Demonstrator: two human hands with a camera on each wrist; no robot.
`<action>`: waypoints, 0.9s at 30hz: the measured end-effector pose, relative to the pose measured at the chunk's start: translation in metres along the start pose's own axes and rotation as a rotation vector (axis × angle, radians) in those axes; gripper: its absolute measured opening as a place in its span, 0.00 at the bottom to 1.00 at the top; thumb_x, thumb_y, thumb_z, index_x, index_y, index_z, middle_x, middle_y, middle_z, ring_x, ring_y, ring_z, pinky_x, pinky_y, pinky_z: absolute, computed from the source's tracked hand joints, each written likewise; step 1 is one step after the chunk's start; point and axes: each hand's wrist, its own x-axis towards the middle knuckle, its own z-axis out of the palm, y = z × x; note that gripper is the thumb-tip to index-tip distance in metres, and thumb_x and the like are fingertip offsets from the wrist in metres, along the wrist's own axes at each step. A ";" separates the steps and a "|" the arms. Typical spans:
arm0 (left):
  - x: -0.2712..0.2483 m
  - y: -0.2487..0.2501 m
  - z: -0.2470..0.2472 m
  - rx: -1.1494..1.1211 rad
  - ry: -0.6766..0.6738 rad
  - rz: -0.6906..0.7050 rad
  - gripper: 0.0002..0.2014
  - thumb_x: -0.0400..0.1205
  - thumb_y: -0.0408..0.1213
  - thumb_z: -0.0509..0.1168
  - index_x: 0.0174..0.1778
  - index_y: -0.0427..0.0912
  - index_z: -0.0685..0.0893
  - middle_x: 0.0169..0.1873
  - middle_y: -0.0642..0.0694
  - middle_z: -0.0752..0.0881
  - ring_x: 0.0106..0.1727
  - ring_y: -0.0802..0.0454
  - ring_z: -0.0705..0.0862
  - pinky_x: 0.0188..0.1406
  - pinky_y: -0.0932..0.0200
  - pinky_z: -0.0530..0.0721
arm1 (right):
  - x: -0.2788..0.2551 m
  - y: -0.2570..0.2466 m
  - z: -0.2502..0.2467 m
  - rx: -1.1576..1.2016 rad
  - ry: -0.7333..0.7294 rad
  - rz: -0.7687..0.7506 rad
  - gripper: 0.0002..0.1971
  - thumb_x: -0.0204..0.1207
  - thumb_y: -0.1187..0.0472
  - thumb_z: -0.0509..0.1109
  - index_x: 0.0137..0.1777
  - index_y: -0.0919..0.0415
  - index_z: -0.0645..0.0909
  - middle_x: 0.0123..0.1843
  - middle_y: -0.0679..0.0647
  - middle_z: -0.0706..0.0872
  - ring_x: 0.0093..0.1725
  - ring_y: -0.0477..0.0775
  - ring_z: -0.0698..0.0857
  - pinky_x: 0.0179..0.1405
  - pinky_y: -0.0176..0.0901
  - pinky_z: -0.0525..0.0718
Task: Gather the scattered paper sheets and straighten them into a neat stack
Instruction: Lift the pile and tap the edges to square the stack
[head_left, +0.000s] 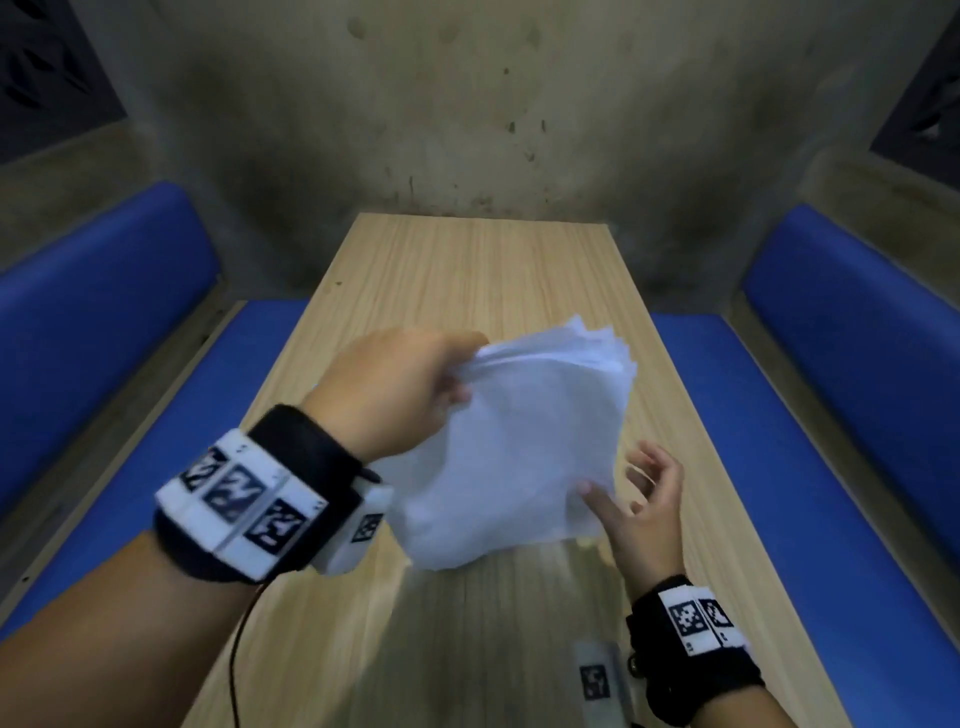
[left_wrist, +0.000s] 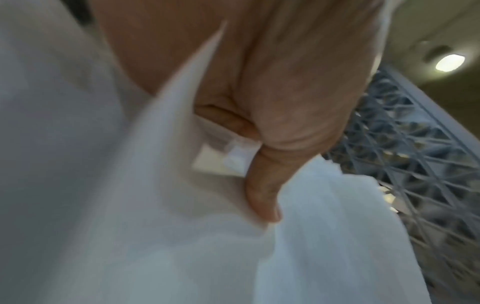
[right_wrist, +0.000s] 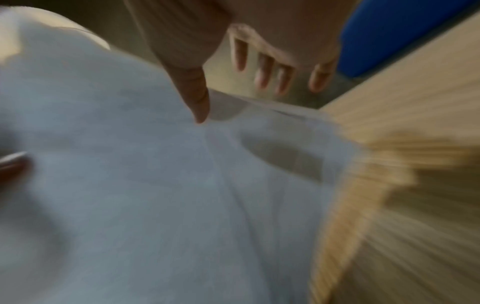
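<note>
A bundle of white paper sheets (head_left: 524, 447) is lifted above the wooden table (head_left: 467, 270), its far edges fanned out unevenly. My left hand (head_left: 405, 395) grips the bundle at its upper left edge; in the left wrist view the thumb (left_wrist: 262, 185) presses onto the paper sheets (left_wrist: 155, 236). My right hand (head_left: 639, 499) is at the bundle's lower right corner. Its thumb (right_wrist: 197, 98) touches the top sheet (right_wrist: 155, 185), while its fingers (right_wrist: 265, 70) hang loosely curled beyond the paper's edge, holding nothing.
Blue padded benches (head_left: 104, 322) (head_left: 852, 332) run along both sides of the table, and a stained concrete wall (head_left: 467, 104) closes the far end. A small grey device with a marker (head_left: 597, 680) lies at the near table edge. A thin cable (head_left: 239, 654) hangs from my left wrist.
</note>
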 end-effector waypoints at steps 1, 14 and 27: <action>-0.006 -0.012 -0.003 -0.107 0.056 -0.020 0.01 0.78 0.39 0.67 0.42 0.48 0.81 0.31 0.49 0.84 0.37 0.43 0.83 0.36 0.47 0.81 | 0.001 0.010 -0.006 -0.014 0.057 0.104 0.46 0.57 0.54 0.81 0.75 0.48 0.61 0.76 0.53 0.69 0.73 0.53 0.72 0.64 0.46 0.75; -0.087 -0.078 0.072 -1.009 0.330 -0.443 0.13 0.79 0.35 0.68 0.56 0.56 0.83 0.50 0.60 0.92 0.48 0.60 0.91 0.42 0.60 0.88 | 0.025 -0.004 -0.001 0.256 -0.145 0.043 0.18 0.78 0.74 0.63 0.63 0.57 0.77 0.57 0.55 0.88 0.51 0.51 0.90 0.49 0.42 0.88; -0.120 -0.067 0.148 -0.931 0.602 -0.680 0.30 0.72 0.43 0.71 0.61 0.76 0.65 0.53 0.62 0.82 0.55 0.62 0.84 0.56 0.51 0.84 | -0.002 0.018 0.017 0.005 -0.094 -0.121 0.30 0.72 0.75 0.68 0.57 0.35 0.69 0.59 0.55 0.82 0.62 0.62 0.82 0.59 0.54 0.84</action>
